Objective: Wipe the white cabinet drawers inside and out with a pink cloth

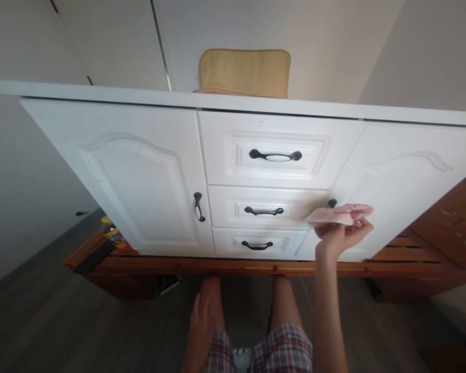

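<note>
My right hand (344, 234) is raised in front of a white cabinet (147, 171) and grips a pink cloth (344, 213), held against the right door beside its dark handle (332, 203). My left hand (202, 324) rests on my left thigh, fingers together and flat, holding nothing. The cabinet has three stacked drawers in the middle, each with a dark handle (275, 155), and a door on either side. I am squatting or kneeling; my knees and plaid shorts (279, 349) show at the bottom.
A yellow cushion (244, 72) lies on the cabinet top. The cabinet stands on a wooden base (225, 267). A plastic bottle (114, 234) and a dark flat object (93, 257) sit at the lower left. Wooden furniture (446, 228) is to the right. Grey floor spreads below.
</note>
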Demonstrator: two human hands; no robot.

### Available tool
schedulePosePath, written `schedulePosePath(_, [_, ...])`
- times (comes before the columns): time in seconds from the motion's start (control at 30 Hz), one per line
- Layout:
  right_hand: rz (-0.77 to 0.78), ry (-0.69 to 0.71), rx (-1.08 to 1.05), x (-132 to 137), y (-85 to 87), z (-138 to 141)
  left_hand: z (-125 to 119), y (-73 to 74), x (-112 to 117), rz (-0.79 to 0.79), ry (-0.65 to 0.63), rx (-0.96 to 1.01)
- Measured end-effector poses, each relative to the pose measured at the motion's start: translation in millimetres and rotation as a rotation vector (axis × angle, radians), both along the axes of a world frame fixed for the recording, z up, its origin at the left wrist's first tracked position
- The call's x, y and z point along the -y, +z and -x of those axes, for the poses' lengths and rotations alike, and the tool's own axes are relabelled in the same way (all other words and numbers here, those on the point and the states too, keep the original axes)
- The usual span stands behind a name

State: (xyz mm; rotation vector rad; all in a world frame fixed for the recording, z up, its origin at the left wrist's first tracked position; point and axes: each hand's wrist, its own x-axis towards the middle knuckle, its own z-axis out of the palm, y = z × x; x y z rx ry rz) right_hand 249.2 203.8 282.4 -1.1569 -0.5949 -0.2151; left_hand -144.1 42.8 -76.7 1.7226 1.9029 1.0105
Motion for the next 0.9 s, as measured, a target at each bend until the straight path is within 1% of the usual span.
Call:
schedulePosePath(0.03, [0.055, -0.035, 0.032, -16, 8.3, 21, 21, -25.1, 12, 0.068, 0.067, 0.024])
schedulePosePath(0.07, [0.136, -0.052, 0.069, -30, 15.6, 46, 41, -46.1, 23, 0.115, 0.124, 0.039])
schedulePosePath(0.1, [0.238, -0.066, 0.115, -42, 21.5, 75, 60, -62.5, 32, 0.157, 0.156, 0.048])
schedulePosePath(0.13, [0.350, -0.102, 0.171, -52, 25.6, 106, 77, -74.3, 39, 0.187, 0.178, 0.057])
schedulePosePath(0.17, [0.419, -0.124, 0.233, -60, 27.6, 140, 92, -81.5, 44, 0.207, 0.195, 0.059])
schedulePosePath(0.2, [0.461, -0.088, 0.331, -66, 27.2, 173, 104, -84.8, 47, 0.217, 0.201, 0.053])
schedulePosePath(0.23, [0.480, -0.029, 0.439, -70, 24.1, 204, 113, -84.9, 47, 0.216, 0.206, 0.041])
schedulePosePath(0.3, [0.497, 0.171, 0.724, -72, 9.5, 256, 125, -79.1, 42, 0.194, 0.201, -0.001])
schedulePosePath(0.33, [0.500, 0.274, 0.860, -72, -1.9, 274, 127, -74.8, 38, 0.179, 0.192, -0.024])
schedulePosePath(0.37, [0.507, 0.356, 0.962, -70, -15.9, 286, 128, -70.3, 33, 0.166, 0.184, -0.045])
schedulePosePath(0.4, [0.522, 0.416, 1.029, -68, -31.9, 291, 128, -66.2, 27, 0.155, 0.178, -0.063])
schedulePosePath(0.43, [0.543, 0.449, 1.059, -64, -49.2, 289, 126, -62.9, 22, 0.146, 0.172, -0.075])
schedulePosePath(0.5, [0.580, 0.449, 1.043, -55, -83.9, 268, 120, -58.9, 14, 0.133, 0.176, -0.083])
schedulePosePath(0.57, [0.554, 0.386, 0.984, -47, -111.4, 229, 109, -58.8, 11, 0.129, 0.171, -0.077])
schedulePosePath(0.6, [0.517, 0.321, 0.930, -43, -120.2, 205, 102, -59.9, 11, 0.136, 0.154, -0.070])
schedulePosePath(0.63, [0.475, 0.241, 0.864, -41, -124.9, 180, 95, -61.6, 13, 0.154, 0.134, -0.060])
schedulePosePath(0.67, [0.450, 0.154, 0.783, -40, -125.4, 154, 88, -63.6, 16, 0.179, 0.111, -0.045])
schedulePosePath(0.7, [0.441, 0.089, 0.720, -39, -122.0, 129, 81, -65.7, 20, 0.208, 0.085, -0.022])
schedulePosePath(0.73, [0.433, 0.037, 0.663, -39, -115.0, 104, 75, -67.7, 24, 0.234, 0.065, 0.010])
schedulePosePath(0.77, [0.401, -0.025, 0.581, -40, -105.1, 82, 71, -69.3, 28, 0.254, 0.056, 0.047])
schedulePosePath(0.83, [0.336, -0.097, 0.435, -42, -79.5, 46, 66, -69.9, 35, 0.263, 0.065, 0.119])
schedulePosePath(0.9, [0.315, -0.112, 0.397, -45, -51.3, 23, 67, -65.0, 38, 0.232, 0.105, 0.144])
